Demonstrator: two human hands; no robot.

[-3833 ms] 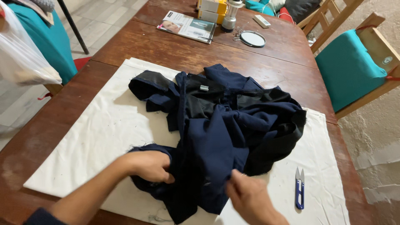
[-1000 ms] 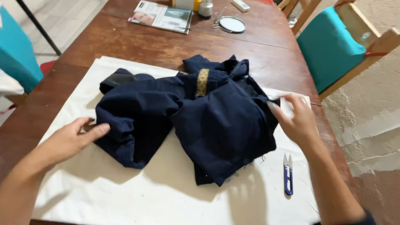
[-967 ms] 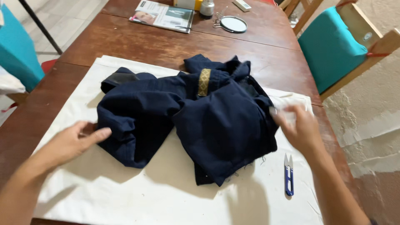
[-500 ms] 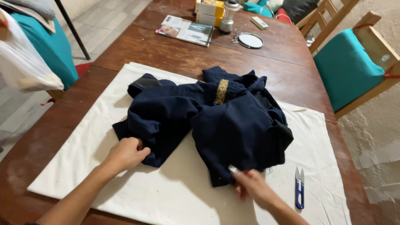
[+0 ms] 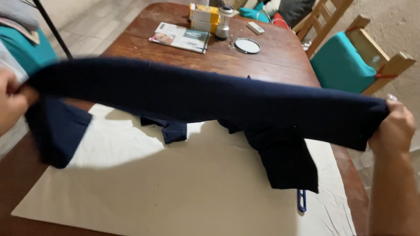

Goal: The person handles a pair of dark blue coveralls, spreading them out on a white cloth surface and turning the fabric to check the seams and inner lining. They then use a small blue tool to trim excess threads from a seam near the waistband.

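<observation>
Head view looks down on a dark navy garment [image 5: 205, 98] stretched wide and lifted above the counter [image 5: 271, 48], held at both ends. At its left end the left hand [image 5: 11, 102] is bunched shut on the cloth, its grip clamped on the fabric edge; only part of this hand shows at the frame's border. At the far end the right hand [image 5: 396, 126] closes its grip on the opposite edge, fingers curled over the cloth.

Between the two grips the garment spans as a broad band, with looser parts hanging below it: one flap just beside the left grip, a small piece near the middle, and a longer panel nearer the right grip that drops to the white cloth sheet [image 5: 188, 188] spread on the counter. Below that panel, toward the right grip, a blue-handled thread snipper [image 5: 301, 201] lies on the sheet, partly hidden by the hanging fabric.

Beyond the garment, well away from both grips, stand a magazine [image 5: 179, 37], yellow boxes [image 5: 203, 17], a small lantern [image 5: 223, 19], a round mirror [image 5: 247, 45] and a remote [image 5: 256, 28]. Past the right grip stands a wooden chair with a teal cushion [image 5: 345, 65].
</observation>
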